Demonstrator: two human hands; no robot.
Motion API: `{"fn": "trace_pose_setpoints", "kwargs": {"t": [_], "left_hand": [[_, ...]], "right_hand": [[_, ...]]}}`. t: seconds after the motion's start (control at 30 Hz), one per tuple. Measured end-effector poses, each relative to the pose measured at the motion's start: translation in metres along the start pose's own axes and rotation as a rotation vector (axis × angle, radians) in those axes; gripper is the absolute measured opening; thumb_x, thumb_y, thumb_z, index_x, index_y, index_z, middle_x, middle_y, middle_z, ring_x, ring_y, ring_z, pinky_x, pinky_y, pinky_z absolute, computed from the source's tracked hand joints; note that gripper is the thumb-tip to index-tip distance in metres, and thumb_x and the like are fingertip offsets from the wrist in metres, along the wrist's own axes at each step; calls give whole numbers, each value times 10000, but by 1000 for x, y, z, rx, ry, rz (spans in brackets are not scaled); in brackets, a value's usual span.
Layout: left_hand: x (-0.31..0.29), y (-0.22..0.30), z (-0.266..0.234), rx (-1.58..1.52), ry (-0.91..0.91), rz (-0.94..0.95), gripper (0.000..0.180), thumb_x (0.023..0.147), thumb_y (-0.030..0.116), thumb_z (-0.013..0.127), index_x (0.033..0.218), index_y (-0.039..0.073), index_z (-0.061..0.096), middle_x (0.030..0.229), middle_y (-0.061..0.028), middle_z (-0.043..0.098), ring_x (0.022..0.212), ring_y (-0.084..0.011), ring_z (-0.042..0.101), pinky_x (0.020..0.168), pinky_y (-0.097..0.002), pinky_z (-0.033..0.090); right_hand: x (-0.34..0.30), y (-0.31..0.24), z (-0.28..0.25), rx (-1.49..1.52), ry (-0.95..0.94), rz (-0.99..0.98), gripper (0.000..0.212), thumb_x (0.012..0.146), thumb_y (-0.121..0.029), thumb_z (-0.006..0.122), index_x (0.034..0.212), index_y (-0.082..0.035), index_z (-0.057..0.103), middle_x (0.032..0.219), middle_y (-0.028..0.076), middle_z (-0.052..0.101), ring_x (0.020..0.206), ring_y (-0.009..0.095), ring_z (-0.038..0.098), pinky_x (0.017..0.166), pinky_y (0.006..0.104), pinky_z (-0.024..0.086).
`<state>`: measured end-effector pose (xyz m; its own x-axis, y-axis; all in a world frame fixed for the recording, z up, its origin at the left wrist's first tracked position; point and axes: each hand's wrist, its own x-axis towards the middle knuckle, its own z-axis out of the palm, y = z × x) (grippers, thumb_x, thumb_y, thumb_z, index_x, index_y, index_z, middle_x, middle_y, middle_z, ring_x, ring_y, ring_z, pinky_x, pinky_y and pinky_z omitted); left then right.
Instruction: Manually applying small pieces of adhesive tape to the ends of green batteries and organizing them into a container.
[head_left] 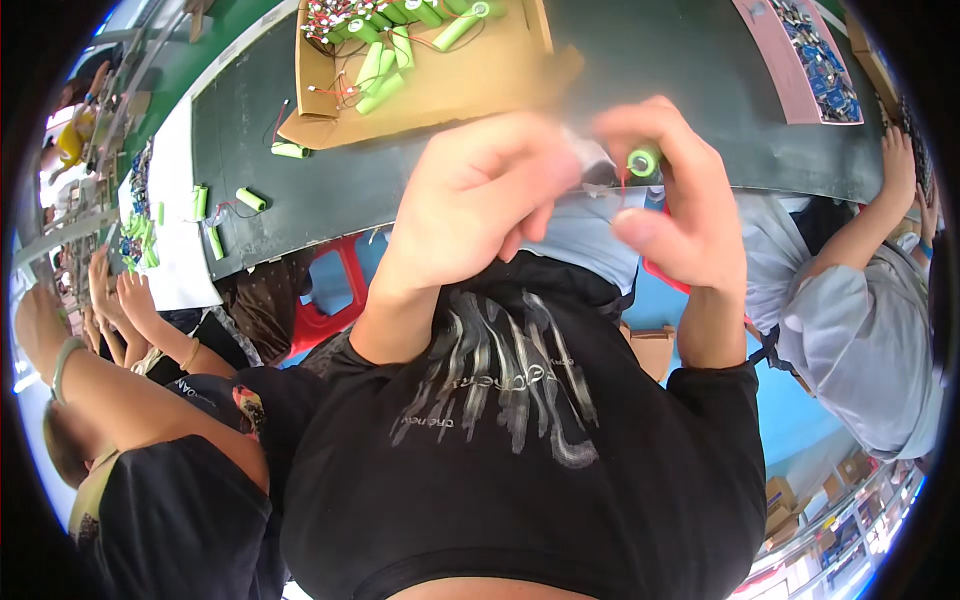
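Above the table's near edge, my right hand (695, 185) curls around a green cylindrical battery cell (643, 161) with a thin red wire; its thumb and forefinger are apart. To its left, my left hand (480, 195) is closed, its fingers bent inward. A blurred, greyish, shiny thing (592, 163) is at its fingertips, too smeared to name. Beyond both hands lies an open cardboard box (475, 85), its flap toward me. Several green battery cells (378, 85) with wires and small white connectors fill its far left part.
Loose cells (251, 199) lie on the dark green table (330, 195) at left, some near a white sheet (180, 255). A pink tray (775, 60) of blue circuit boards stands at far right. People sit close on both sides; a red stool (345, 290) is under the table edge.
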<state>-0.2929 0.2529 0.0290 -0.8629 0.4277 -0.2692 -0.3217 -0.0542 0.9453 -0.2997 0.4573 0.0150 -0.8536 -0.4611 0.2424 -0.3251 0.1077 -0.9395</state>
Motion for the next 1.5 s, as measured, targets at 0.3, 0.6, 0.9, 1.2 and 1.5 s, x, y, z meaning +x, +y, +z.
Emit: {"fn": "trace_pose_setpoints", "kwargs": {"t": [0.3,0.6,0.9,1.2,1.5], "left_hand": [[7,-10,6,94,-67,120,141,888,107,568,793,12,610,556,24,502,461,-27,417,419,-199,305],[17,-17,9,733,106,387,153,846,105,618,724,14,600,504,-18,512,439,-76,462,419,-249,344],[-11,8,13,563,453,667,80,748,9,682,810,8,631,626,-56,590,492,-119,540,478,-241,425],[-34,5,40,229,346,1224,131,787,44,632,721,-66,602,537,-75,500,392,-129,432,395,-255,351],[-33,-7,77,142,37,1174,175,710,104,702,672,22,552,515,-6,297,385,-157,346,403,-302,233]], "right_hand": [[4,5,8,-370,5,-219,420,754,-224,657,1091,9,565,865,84,563,804,189,537,716,294,425],[-13,6,25,314,224,123,230,845,3,491,1072,19,455,716,44,526,605,96,436,539,225,343],[5,6,20,791,121,43,427,946,-285,405,1022,113,541,796,102,501,679,154,431,611,268,335],[25,34,69,301,120,26,112,818,-52,643,919,-8,661,876,84,654,832,155,603,732,291,484],[122,44,221,-327,-88,-558,209,768,-84,622,954,-2,575,971,144,549,922,309,557,803,401,459]]}}
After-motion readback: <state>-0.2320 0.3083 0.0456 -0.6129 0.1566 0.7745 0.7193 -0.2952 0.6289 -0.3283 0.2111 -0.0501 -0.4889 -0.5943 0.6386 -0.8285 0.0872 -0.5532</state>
